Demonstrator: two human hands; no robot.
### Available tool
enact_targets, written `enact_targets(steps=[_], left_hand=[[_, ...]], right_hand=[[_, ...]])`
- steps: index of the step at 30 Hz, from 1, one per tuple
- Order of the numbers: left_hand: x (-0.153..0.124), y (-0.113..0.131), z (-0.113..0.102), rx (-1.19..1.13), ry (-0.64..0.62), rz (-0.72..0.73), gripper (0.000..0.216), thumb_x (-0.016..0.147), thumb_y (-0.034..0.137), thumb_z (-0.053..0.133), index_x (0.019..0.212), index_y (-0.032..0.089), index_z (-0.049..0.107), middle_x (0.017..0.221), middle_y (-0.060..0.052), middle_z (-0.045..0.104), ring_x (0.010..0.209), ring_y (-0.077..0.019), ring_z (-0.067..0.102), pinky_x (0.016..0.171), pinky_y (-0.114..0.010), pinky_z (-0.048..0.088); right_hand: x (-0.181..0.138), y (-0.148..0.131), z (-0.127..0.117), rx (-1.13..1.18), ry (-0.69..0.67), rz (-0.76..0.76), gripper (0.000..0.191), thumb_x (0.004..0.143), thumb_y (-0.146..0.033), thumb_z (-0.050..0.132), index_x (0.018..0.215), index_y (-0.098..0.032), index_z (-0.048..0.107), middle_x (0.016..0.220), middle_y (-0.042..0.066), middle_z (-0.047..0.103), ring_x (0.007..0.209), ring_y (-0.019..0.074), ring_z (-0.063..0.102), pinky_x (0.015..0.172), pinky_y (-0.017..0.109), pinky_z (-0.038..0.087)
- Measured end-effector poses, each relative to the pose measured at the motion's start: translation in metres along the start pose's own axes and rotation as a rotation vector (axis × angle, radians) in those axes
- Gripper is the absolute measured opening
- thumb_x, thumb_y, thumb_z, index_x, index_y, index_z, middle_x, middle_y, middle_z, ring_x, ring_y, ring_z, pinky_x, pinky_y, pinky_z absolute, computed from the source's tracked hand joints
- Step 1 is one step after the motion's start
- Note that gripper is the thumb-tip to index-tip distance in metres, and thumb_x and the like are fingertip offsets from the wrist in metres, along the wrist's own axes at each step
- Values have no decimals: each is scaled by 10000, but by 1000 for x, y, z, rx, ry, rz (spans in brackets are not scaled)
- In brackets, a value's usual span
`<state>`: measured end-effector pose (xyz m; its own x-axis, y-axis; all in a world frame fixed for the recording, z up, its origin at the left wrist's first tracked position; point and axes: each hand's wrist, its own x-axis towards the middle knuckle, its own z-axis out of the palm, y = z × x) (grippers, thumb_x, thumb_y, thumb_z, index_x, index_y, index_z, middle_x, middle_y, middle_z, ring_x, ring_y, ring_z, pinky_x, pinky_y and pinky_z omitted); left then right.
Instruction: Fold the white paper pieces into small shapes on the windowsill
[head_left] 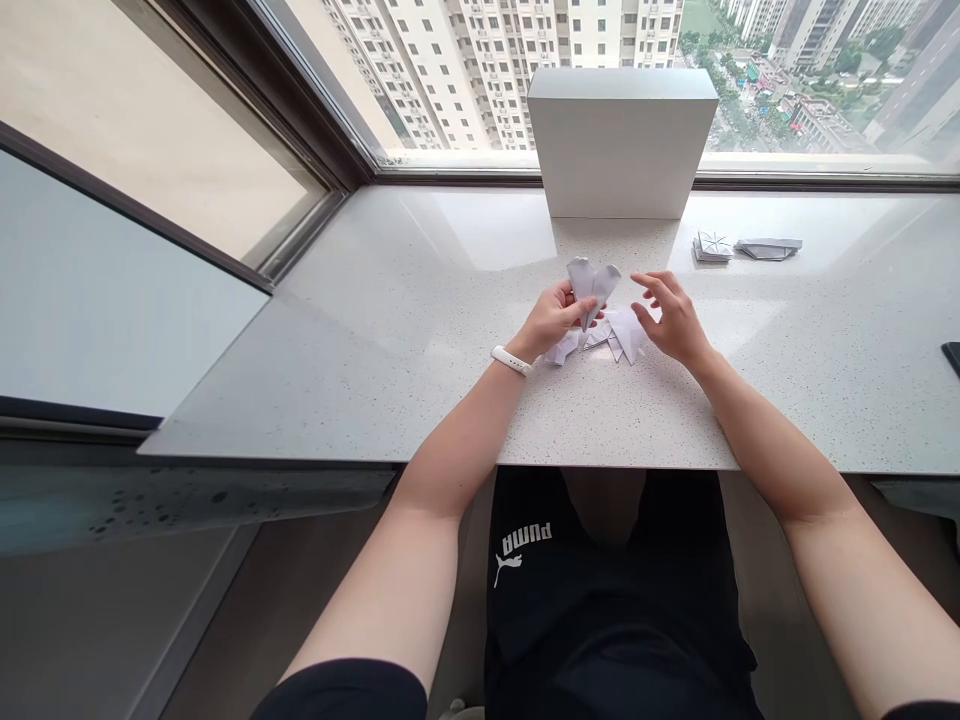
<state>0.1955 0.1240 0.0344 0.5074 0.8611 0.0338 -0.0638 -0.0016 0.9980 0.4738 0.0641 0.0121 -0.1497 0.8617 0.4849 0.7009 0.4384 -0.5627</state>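
Pinched in my left hand [564, 318] is a piece of folded white paper [594, 285], raised above the counter. Two rounded lobes spread at its top, and it narrows to a point at the bottom. My right hand [670, 315] hovers just to the right of it, apart from the paper, with thumb and fingers spread and nothing between them. Below and between the hands lie several more folded white paper pieces [625, 335], some with pointed corners. Another small folded paper [562, 348] sits partly behind my left wrist, which wears a white band [511, 360].
The speckled white counter [337, 350] runs along the window. A white box [622, 150] stands upright against the glass. At the back right are a square folded paper stack [712, 247] and a long flat folded paper [769, 248]. A dark object [952, 355] shows at the right edge.
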Motion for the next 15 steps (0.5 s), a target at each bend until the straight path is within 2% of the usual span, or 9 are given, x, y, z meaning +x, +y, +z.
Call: enact_targets(steps=[3, 6, 10, 15], left_hand=[[3, 3, -3, -6, 185, 7, 426, 1049, 463, 1005, 1274, 187, 772, 1194, -144, 916, 1079, -255, 896, 946, -378, 736], [6, 3, -4, -32, 270, 1, 316, 1091, 412, 948, 1219, 195, 758, 1175, -128, 915, 1073, -247, 891, 973, -388, 729], [6, 2, 1, -45, 269, -20, 283, 1103, 387, 932, 1206, 198, 748, 1154, -121, 913, 1061, -242, 888, 973, -389, 719], [4, 3, 4, -41, 252, -29, 316, 1089, 390, 956, 1231, 197, 750, 1135, -123, 907, 1076, -259, 892, 967, -413, 716]], right_hand=[[-3, 3, -2, -64, -17, 215, 489, 1148, -506, 722, 1532, -210, 782, 1444, 221, 768, 1202, 393, 785, 1047, 636, 737], [-5, 7, -2, -134, -100, 344, 459, 1035, -619, 847, 1278, -231, 812, 1300, 204, 783, 1210, 424, 759, 1056, 634, 706], [-3, 5, -3, -118, -198, 376, 309, 950, -484, 914, 1091, -269, 743, 1207, 151, 774, 1177, 386, 735, 1072, 591, 675], [-1, -5, -10, 15, -216, 439, 195, 968, -305, 828, 1116, -260, 709, 1142, 110, 797, 1007, 300, 717, 972, 511, 663]])
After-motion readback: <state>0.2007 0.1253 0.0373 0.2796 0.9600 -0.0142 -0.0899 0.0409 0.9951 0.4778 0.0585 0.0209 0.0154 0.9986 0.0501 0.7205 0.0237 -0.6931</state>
